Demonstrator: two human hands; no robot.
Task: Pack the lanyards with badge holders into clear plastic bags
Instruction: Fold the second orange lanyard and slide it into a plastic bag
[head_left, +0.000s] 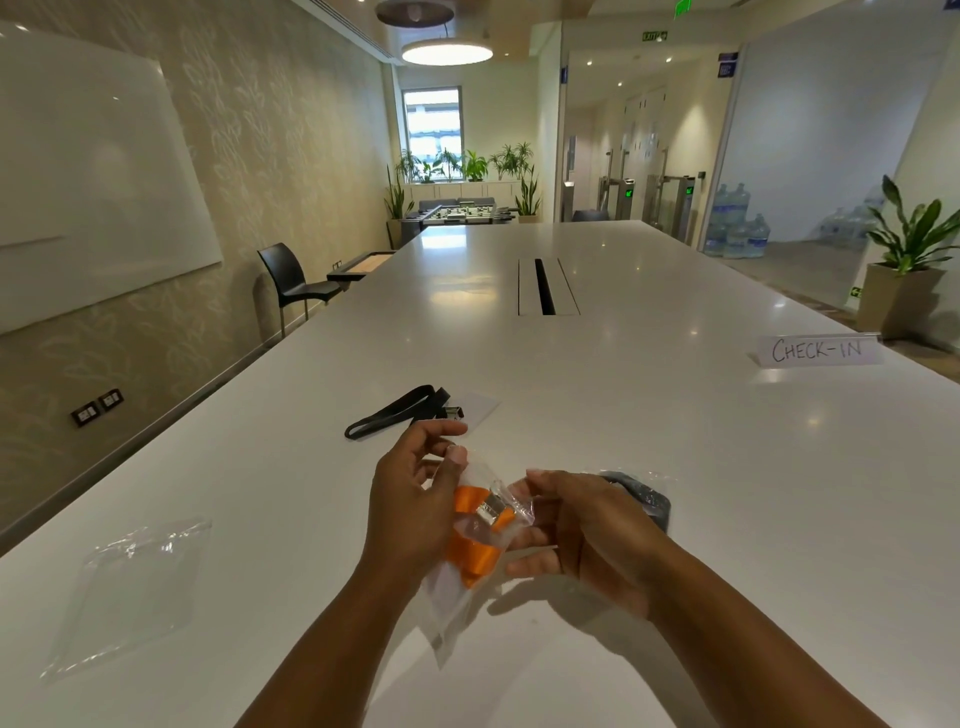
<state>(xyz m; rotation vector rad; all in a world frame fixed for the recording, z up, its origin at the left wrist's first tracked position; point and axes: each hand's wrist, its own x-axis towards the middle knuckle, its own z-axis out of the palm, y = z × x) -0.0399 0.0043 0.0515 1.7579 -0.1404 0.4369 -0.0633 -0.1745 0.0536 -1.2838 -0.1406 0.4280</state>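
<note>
An orange lanyard (474, 545) with a metal clip sits folded inside a clear plastic bag (451, 608) held just above the white table (649, 441). My left hand (410, 504) grips the bag's left side near its top. My right hand (576, 525) pinches the bag's top right edge. Farther back lies a black lanyard (400, 413) with its clear badge holder (475, 408) flat on the table. An empty clear bag (130, 592) lies at the left. Behind my right hand, a dark lanyard packed in a bag (647, 493) rests on the table.
A folded paper sign reading CHECK-IN (818, 351) stands at the right. A cable slot (545, 287) runs along the table's middle. A black chair (293, 283) stands by the left wall, and a potted plant (906, 270) stands past the right edge.
</note>
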